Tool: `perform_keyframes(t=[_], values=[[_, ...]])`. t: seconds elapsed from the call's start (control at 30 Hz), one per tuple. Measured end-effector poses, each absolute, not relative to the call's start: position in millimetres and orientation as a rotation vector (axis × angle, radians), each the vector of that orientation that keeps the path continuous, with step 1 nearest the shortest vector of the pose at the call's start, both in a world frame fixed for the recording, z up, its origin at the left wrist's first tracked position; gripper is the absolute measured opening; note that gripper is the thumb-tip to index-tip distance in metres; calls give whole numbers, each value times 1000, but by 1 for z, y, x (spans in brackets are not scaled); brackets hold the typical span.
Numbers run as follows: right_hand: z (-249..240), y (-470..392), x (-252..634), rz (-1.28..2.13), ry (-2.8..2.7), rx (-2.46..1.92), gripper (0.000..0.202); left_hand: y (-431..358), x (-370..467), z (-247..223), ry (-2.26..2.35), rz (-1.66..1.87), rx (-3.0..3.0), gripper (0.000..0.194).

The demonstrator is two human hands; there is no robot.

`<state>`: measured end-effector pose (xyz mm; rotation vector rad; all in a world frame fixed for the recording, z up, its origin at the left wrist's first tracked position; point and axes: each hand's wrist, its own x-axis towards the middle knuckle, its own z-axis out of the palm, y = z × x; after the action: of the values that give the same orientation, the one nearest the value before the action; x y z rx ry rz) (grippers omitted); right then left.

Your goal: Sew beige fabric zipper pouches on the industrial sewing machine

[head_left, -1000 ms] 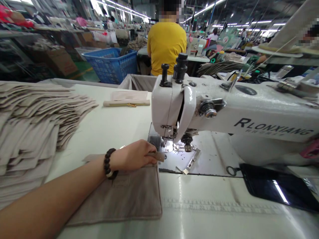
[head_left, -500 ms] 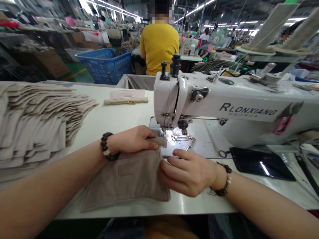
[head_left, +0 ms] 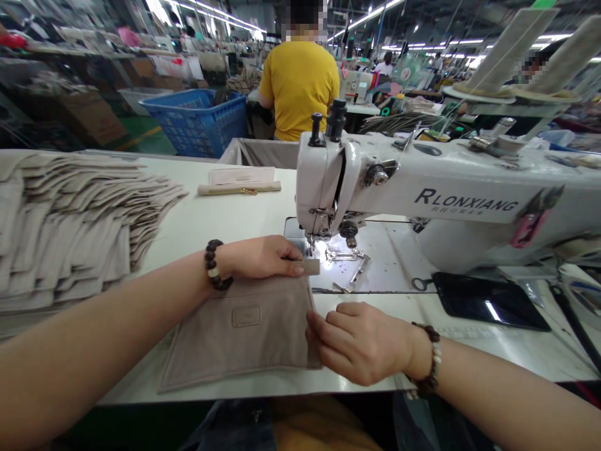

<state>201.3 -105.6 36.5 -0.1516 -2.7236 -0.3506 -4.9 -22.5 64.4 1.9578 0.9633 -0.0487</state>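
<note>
A flat taupe fabric panel (head_left: 277, 344) with a small stitched patch (head_left: 246, 316) lies at the table's front edge. My left hand (head_left: 263, 257) is closed on its top edge, thumb pressing a narrow zipper strip (head_left: 310, 267) whose end sticks out to the right, close to the needle area. At the panel's right edge my right hand (head_left: 359, 343) pinches the fabric between thumb and fingers. Just behind the strip stands the white sewing machine (head_left: 328, 181), its lamp lighting the metal bed.
Stacked beige fabric pieces (head_left: 79, 232) cover the left of the table. A rolled zipper piece (head_left: 239, 188) lies behind my left hand. To the right are scissors (head_left: 422, 284) and a black phone (head_left: 491, 302). A person in a yellow shirt (head_left: 303, 88) sits ahead, near a blue basket (head_left: 201, 119).
My right hand has moved down along the panel's right edge, closer to the table's front. My left hand still presses the strip, with the panel lying flatter.
</note>
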Motion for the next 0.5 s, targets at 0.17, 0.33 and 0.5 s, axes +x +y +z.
perform_keyframes(t=[0.17,0.33,0.5], values=[[29,-92,200,-342,-2744,-239,21,-13,-6,61,1121,-117,2070,31],[23,-58,185,-170,-2948,-527,19,2,-3,46,1508,-104,2395,25],[20,-43,173,-93,-2965,-861,14,23,8,21,1625,80,2504,24]])
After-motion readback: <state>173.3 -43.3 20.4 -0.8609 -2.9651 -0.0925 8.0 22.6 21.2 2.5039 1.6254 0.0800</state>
